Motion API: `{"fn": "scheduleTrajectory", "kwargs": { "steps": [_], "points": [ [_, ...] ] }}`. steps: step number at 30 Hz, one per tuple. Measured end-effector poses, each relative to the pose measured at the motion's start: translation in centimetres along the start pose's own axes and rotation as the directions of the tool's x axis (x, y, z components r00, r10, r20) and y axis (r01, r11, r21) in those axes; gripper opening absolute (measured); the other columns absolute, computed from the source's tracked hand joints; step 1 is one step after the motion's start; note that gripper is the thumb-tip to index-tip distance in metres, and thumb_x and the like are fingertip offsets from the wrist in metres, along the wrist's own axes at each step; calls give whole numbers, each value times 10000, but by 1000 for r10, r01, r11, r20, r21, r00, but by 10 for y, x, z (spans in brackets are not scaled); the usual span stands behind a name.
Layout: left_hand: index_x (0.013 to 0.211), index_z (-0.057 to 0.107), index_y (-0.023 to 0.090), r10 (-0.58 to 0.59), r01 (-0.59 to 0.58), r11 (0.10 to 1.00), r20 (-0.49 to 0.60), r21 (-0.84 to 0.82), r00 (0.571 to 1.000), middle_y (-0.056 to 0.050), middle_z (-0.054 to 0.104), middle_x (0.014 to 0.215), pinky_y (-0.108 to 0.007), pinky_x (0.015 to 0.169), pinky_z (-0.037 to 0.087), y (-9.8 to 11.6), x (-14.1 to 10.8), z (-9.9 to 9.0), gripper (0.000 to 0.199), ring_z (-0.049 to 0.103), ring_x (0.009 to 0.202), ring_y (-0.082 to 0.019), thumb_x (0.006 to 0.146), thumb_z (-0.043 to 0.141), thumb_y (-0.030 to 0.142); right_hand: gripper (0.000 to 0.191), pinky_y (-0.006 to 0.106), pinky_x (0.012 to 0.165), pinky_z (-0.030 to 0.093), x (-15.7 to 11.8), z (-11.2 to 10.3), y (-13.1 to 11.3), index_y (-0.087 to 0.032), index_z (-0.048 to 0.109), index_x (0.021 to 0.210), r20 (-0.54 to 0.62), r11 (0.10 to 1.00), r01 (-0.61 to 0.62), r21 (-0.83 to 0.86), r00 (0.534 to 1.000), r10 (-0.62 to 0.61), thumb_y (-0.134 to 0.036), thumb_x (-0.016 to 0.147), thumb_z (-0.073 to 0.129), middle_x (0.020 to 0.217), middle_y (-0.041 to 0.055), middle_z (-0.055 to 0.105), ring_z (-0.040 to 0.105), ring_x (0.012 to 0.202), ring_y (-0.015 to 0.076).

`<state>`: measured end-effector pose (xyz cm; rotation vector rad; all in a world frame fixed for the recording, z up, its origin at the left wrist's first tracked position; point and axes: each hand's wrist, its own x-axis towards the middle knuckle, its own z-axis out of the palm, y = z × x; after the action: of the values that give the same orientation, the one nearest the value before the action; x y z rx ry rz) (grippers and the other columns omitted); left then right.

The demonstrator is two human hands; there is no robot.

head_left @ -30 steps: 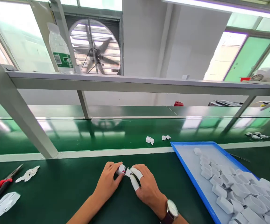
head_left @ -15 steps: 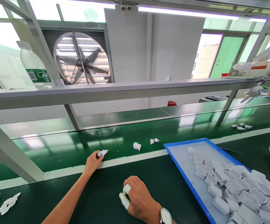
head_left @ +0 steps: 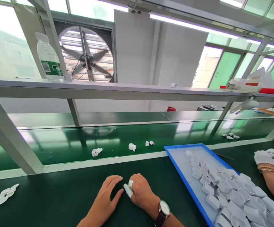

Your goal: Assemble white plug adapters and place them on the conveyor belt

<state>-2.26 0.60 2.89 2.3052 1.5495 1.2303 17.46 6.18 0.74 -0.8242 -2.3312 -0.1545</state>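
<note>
My left hand (head_left: 106,197) rests flat on the green bench top with fingers spread and nothing in it. My right hand (head_left: 139,192) lies beside it, almost touching, with white finger cots on two fingers and a watch on the wrist; its fingers are curled and I see nothing held. A small white plastic part (head_left: 96,152) lies alone on the shiny green conveyor belt (head_left: 63,145) beyond my left hand. Further right on the belt lie more white parts (head_left: 132,147) and a pair (head_left: 149,143).
A blue tray (head_left: 175,159) with several white plastic housings sits at right. Another person's white-gloved hand (head_left: 266,157) works at far right. White scrap pieces (head_left: 2,195) lie at left. A water bottle (head_left: 47,58) stands on the overhead metal shelf (head_left: 127,90).
My left hand reached out to the belt, let go of the white part there, and came back beside my right hand. The view shifted and a co-worker's gloved hand came into view.
</note>
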Motion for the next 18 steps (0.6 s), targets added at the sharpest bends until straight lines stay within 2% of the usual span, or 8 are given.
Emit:
{"fn": "scheduleTrajectory", "kwargs": {
  "steps": [4, 6, 9, 12, 14, 16, 18],
  "points": [
    [1181, 677, 286, 92, -91, 996, 47, -22, 995, -78, 743, 1132, -394, 909, 645, 7, -7, -4, 276, 731, 1027, -255, 911, 640, 246, 172, 300, 656, 459, -4, 4, 6, -187, 599, 764, 8, 997, -73, -6, 997, 73, -119, 917, 559, 786, 45, 631, 574, 703, 177],
    [1180, 680, 289, 109, -108, 994, 84, -17, 990, -76, 743, 1135, -395, 896, 650, 8, -9, -7, 271, 730, 1020, -259, 914, 636, 254, 162, 302, 714, 504, -4, 3, 14, -173, 654, 924, 14, 993, -114, -8, 993, 115, -85, 926, 518, 902, 68, 674, 619, 778, 184],
    [1199, 676, 313, 129, -128, 992, 149, -20, 980, -67, 739, 1151, -413, 893, 649, 13, -12, -7, 296, 722, 1023, -268, 917, 624, 242, 374, 338, 835, 546, 4, -2, 36, -152, 619, 1235, 23, 980, -198, -24, 980, 198, -51, 904, 477, 1133, 120, 681, 659, 948, 210],
    [1195, 681, 333, 167, -153, 985, 231, -76, 959, -56, 736, 1131, -413, 889, 640, 20, -14, 2, 350, 708, 1001, -268, 878, 643, 189, 439, 395, 913, 550, 20, -5, 69, -119, 574, 1323, 37, 950, -310, -44, 949, 312, -84, 893, 496, 1248, 168, 636, 658, 1057, 254],
    [1136, 705, 323, 148, -120, 986, 268, -118, 952, -57, 726, 1101, -414, 878, 631, 24, -13, 11, 345, 688, 987, -266, 840, 661, 151, 458, 406, 928, 549, 35, -4, 94, -116, 561, 1341, 52, 921, -385, -51, 920, 388, -104, 885, 518, 1318, 187, 591, 660, 1077, 263],
    [1066, 722, 297, 75, -29, 987, 295, -157, 952, -61, 710, 1087, -418, 886, 615, 26, -10, 17, 325, 667, 988, -264, 796, 686, 119, 477, 400, 905, 557, 52, 2, 116, -119, 550, 1354, 74, 890, -453, -50, 887, 456, -114, 876, 538, 1398, 202, 529, 671, 1058, 257],
    [1046, 730, 274, -7, 81, 977, 355, -195, 935, -62, 700, 1102, -416, 897, 598, 26, -6, 19, 301, 650, 1001, -261, 777, 720, 140, 468, 390, 872, 562, 69, 9, 133, -119, 563, 1334, 101, 859, -510, -43, 853, 512, -124, 866, 566, 1438, 213, 491, 681, 1025, 249]
  ]
}}
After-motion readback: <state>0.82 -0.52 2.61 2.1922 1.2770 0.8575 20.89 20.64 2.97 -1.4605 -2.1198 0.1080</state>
